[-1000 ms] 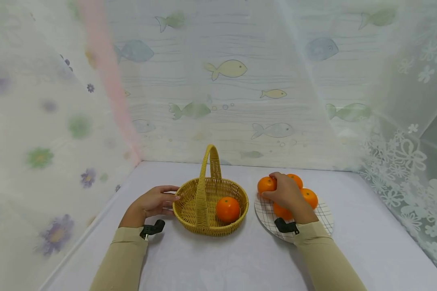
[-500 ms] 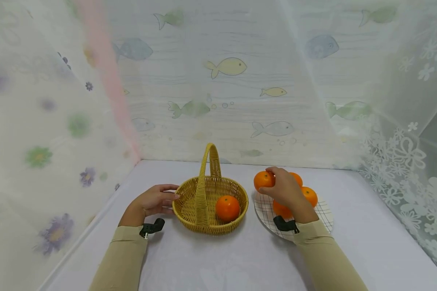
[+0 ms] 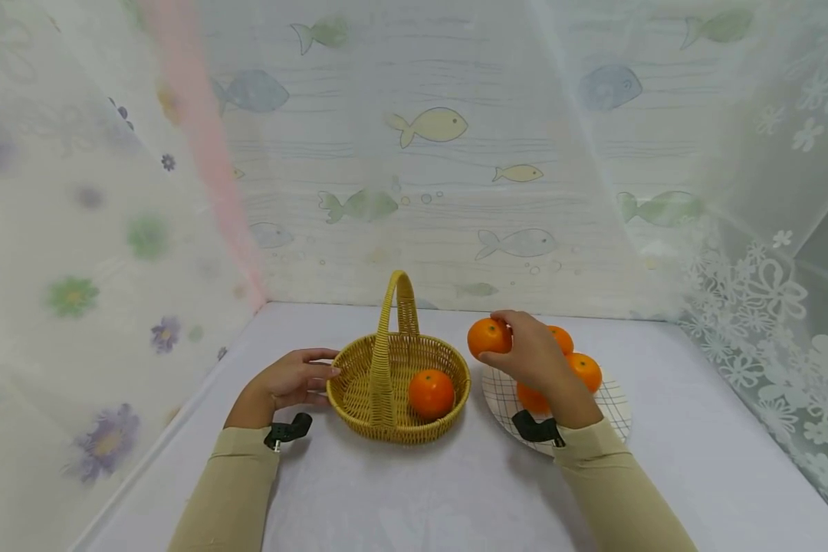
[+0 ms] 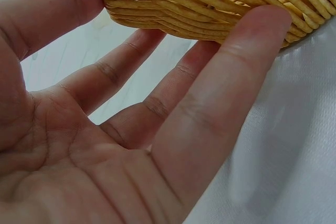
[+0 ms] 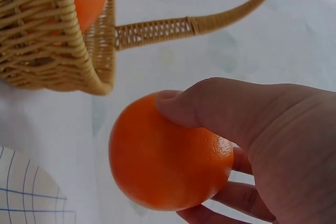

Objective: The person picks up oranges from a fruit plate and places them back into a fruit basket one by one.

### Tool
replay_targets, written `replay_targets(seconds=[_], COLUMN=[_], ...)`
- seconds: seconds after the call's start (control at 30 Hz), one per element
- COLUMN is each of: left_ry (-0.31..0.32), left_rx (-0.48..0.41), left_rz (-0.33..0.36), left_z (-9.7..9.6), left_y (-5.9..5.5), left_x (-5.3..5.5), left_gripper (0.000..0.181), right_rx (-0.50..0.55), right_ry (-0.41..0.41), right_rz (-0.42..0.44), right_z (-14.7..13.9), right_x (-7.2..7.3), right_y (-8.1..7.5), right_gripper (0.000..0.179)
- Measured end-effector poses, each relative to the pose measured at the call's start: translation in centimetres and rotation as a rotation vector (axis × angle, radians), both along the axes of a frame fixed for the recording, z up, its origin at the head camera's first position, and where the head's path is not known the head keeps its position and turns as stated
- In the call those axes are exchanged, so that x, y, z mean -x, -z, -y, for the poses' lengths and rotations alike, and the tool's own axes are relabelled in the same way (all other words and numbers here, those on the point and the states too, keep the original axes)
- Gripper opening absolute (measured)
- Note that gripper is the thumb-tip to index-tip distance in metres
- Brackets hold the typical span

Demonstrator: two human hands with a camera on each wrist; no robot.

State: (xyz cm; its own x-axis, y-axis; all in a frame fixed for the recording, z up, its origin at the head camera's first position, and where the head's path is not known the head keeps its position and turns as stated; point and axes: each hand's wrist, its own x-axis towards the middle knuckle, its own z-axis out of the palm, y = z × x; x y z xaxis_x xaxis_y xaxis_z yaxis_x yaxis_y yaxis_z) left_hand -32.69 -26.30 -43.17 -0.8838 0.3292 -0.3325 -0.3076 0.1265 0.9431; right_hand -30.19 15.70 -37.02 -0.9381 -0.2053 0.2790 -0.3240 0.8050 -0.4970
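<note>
A yellow wicker basket (image 3: pixel 400 434) with a tall arched handle stands on the white table, one orange (image 3: pixel 431 394) lying in its right half. At its left side my left hand (image 3: pixel 295 381) touches the rim and outer wall with fairly straight fingers. The left wrist view shows those fingertips against the woven wall (image 4: pixel 173 3). My right hand (image 3: pixel 534 353) grips another orange (image 5: pixel 163 156) between thumb and fingers, raised just right of the basket. Below that hand sits a white plate (image 3: pixel 616 418) with a grid pattern, bearing several oranges (image 3: pixel 584 372), partly hidden by the hand.
A white cloth covers the table (image 3: pixel 386 498). Behind it hangs a curtain (image 3: pixel 428 230) with fish prints; sheer floral fabric (image 3: pixel 766 337) borders the right side, and a flowered curtain (image 3: pixel 76 345) the left.
My right hand has lifted the orange off the plate and carried it leftward toward the basket. My left hand and the basket have stayed put.
</note>
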Motion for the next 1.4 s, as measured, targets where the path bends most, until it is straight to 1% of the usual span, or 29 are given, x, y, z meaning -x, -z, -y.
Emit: replay_targets(seconds=[0.17, 0.3, 0.67, 0.87, 0.97, 1.13, 1.4], left_ry=[-0.004, 0.005, 0.009, 0.004, 0.005, 0.001, 0.003], left_rx=[-0.005, -0.006, -0.001, 0.003, 0.003, -0.002, 0.001], left_rz=[0.002, -0.006, 0.003, 0.008, 0.009, 0.012, 0.011], left_z=[0.0, 0.0, 0.0, -0.1, -0.1, -0.1, -0.1], left_y=[0.0, 0.0, 0.0, -0.3, -0.4, -0.3, -0.2], left_x=[0.0, 0.0, -0.1, -0.2, -0.2, -0.2, -0.1], left_gripper=[0.058, 0.058, 0.058, 0.057, 0.058, 0.057, 0.058], right_rx=[-0.007, 0.000, -0.014, -0.040, -0.065, -0.086, -0.060], right_ry=[-0.023, -0.054, -0.133, -0.169, -0.171, -0.179, -0.221], right_rz=[-0.023, -0.031, -0.005, -0.030, -0.053, -0.066, -0.082], right_z=[0.6, 1.0, 2.5, 3.1, 3.5, 4.0, 4.4], right_x=[-0.4, -0.7, -1.8, -2.0, -2.1, -2.1, -2.2], right_y=[-0.3, -0.5, -0.7, -0.6, -0.5, -0.2, 0.0], right_gripper=[0.070, 0.069, 0.067, 0.065, 0.064, 0.062, 0.063])
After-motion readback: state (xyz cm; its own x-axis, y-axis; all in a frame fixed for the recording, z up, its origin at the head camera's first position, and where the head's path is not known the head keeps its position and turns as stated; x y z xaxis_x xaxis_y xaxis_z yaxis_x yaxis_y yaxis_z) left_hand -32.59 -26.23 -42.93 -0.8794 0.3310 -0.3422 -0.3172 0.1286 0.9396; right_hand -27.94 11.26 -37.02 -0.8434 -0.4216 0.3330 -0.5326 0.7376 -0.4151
